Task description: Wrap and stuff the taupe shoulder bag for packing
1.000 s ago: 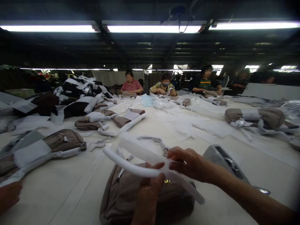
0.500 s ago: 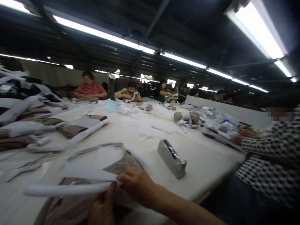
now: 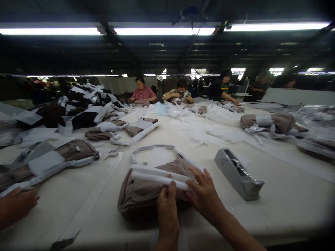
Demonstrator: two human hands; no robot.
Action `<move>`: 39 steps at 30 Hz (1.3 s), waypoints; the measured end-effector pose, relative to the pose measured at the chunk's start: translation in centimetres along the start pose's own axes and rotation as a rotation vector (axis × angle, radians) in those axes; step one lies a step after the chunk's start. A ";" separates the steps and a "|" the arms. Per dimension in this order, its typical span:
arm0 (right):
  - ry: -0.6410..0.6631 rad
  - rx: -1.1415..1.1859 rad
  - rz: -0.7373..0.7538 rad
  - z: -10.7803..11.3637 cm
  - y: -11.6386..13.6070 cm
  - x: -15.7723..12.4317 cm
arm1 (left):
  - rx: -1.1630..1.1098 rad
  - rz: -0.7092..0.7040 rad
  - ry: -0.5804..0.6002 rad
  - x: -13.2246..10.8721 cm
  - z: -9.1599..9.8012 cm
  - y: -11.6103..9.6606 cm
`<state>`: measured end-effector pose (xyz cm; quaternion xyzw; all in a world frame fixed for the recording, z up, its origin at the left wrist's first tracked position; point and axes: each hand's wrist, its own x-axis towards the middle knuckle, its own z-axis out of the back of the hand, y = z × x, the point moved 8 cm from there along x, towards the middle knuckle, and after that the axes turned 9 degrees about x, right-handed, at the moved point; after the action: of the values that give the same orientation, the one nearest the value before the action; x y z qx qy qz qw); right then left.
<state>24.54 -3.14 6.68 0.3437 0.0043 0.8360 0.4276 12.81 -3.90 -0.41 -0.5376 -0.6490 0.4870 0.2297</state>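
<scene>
A taupe fabric bag [image 3: 141,193] lies on the white table [image 3: 274,205] right in front of me. A white paper-wrapped strap [image 3: 154,176] is folded flat across its top. My left hand [image 3: 167,212] presses down on the strap's near end, fingers together. My right hand [image 3: 202,191] lies on the strap and the bag's right side with fingers stretched out. A second wrapped handle loop [image 3: 153,150] shows behind the bag.
A grey tape dispenser [image 3: 237,172] stands right of the bag. Other wrapped bags [image 3: 65,157] lie at left and centre, another bag [image 3: 269,122] at right. Someone's hand [image 3: 15,205] rests at the left edge. Several people work at the far end.
The wrapped strap, held up off the bag a second ago, now lies folded flat on it under both hands. The view swung right and back.
</scene>
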 end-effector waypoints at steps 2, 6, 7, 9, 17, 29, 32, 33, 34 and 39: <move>0.072 0.013 -0.043 0.0 -1.0 -0.8 | -0.017 -0.032 -0.012 0.3 0.5 -0.6; 0.145 0.070 -0.054 -0.3 -1.6 -1.6 | 0.019 -0.051 0.023 0.6 0.5 -0.6; 0.152 0.078 -0.041 -0.4 -1.5 -1.5 | 0.029 -0.047 0.023 0.5 0.5 -0.4; 0.166 0.081 -0.006 -0.6 -1.0 -1.1 | 0.050 -0.034 0.019 0.5 0.5 0.1; 0.120 -0.010 0.102 -1.2 1.3 -0.5 | 0.168 -0.047 -0.145 1.0 2.8 -0.1; 0.022 0.071 0.106 -0.7 0.5 -0.5 | 0.648 -0.548 -0.130 -1.4 4.1 -5.6; 0.045 0.095 0.080 -0.2 0.1 0.0 | 1.108 -1.249 -0.257 -5.5 3.1 -9.8; 0.067 0.102 0.088 -0.2 0.3 0.0 | 1.232 -1.414 -0.254 -6.3 2.4 -10.2; 0.095 0.113 0.111 -0.3 0.8 0.0 | 1.328 -1.520 -0.214 -6.6 1.8 -10.3; 0.255 0.163 0.263 -1.5 3.4 -1.9 | 1.402 -1.600 0.235 -5.8 1.3 -8.7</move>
<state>22.00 -6.17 5.48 0.2661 0.0812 0.9184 0.2812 9.44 -9.27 8.04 0.2526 -0.3623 0.4043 0.8009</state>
